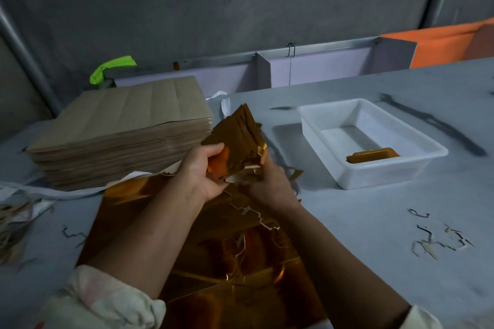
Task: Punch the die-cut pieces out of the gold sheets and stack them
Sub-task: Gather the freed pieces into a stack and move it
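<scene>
At 6 o'clock, partly punched gold sheets [213, 262] lie on the counter [374, 222]. Above, left grip [203, 171] and right grip [270, 184] both curl round a bundle of pieces [238, 131]. At 2 o'clock a white tray [374, 176] holds one small stack [373, 156]; at 10, a tall pile [120, 136], probably unpunched.

**Gold sheets** [240, 288]: card faced with foil; glossy and mirror-like, with reflections carried across a smooth surface.

**Die-cut pieces** [238, 133], bundled: the reverse side is shown matt brown and paper-like; a glossy gold face is exposed at one edge.

**Brown stack** [120, 120]: kraft-type paper or board, matt; creases are seen across the top sheet.

**Tray** [387, 176]: white plastic, smooth, with a faint sheen.

**Table** [374, 222]: grey and matt, scuffed and streaked dark.

**Scraps** [438, 242]: thin card trimmings, dull.

**Sleeves** [107, 299]: pale cloth, soft and rumpled.

**Rail** [320, 47]: metal, dull grey.
</scene>
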A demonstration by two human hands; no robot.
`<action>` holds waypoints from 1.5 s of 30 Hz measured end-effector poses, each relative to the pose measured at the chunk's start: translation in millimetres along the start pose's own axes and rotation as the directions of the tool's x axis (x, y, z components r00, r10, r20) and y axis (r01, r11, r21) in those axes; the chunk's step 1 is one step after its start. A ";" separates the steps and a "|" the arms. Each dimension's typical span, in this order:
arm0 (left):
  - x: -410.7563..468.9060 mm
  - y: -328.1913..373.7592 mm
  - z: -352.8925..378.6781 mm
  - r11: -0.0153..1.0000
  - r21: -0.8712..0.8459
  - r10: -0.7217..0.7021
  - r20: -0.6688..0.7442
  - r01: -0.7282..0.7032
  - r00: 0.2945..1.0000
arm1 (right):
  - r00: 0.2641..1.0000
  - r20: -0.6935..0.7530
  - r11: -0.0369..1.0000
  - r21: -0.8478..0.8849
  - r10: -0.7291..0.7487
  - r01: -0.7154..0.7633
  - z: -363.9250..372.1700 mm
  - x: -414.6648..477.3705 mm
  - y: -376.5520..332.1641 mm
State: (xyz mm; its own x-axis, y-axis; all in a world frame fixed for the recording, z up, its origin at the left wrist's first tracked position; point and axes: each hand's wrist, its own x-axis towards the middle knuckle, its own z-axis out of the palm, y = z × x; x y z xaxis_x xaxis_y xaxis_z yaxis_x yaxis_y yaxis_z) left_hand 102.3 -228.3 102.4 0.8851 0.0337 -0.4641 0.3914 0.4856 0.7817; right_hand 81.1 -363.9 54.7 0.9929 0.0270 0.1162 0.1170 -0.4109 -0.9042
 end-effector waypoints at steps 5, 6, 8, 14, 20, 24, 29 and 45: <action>-0.1 1.1 2.2 1.000 0.004 0.021 -0.011 -0.021 1.000 | 0.990 0.093 0.973 -0.193 -0.108 0.124 8.5 -5.8 -3.3; 1.0 1.5 2.1 0.999 0.020 0.043 -0.019 -0.043 0.999 | 0.986 0.099 0.958 -0.242 -0.133 0.154 8.1 -6.9 -2.4; 3.9 5.0 0.6 0.995 -0.002 0.101 -0.051 -0.101 0.994 | 0.981 0.126 0.941 -0.287 -0.149 0.180 7.2 -9.1 0.6; 8.6 32.7 -11.8 0.957 -0.199 0.174 -0.187 -0.211 0.967 | 0.981 0.173 0.910 -0.387 -0.086 0.148 8.9 -8.8 19.3; 10.2 47.8 -21.2 0.938 -0.229 0.207 -0.235 -0.261 0.950 | 0.982 0.189 0.858 -0.505 0.004 0.094 8.7 -4.5 33.3; 8.3 39.8 -16.2 0.967 -0.112 0.203 -0.208 -0.229 0.957 | 0.951 0.309 0.895 -0.427 0.010 0.130 4.3 -6.0 21.6; 8.3 26.3 -9.4 0.981 0.026 0.194 -0.189 -0.192 0.963 | 0.896 0.444 0.994 0.099 -0.001 -0.048 -8.0 -7.1 5.8; 11.3 -18.7 10.1 0.844 0.504 0.163 0.087 -0.184 0.983 | 0.914 0.166 0.673 0.631 0.370 -0.386 -36.1 11.2 7.4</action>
State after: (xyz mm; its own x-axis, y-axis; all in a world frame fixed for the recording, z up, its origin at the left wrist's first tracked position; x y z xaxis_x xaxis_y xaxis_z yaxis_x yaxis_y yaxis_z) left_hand 107.5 -245.8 86.7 0.9556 0.0365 -0.2925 0.2938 -0.0372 0.9551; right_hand 92.2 -399.5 64.2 0.9549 0.0236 -0.2961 -0.2901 0.2885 -0.9125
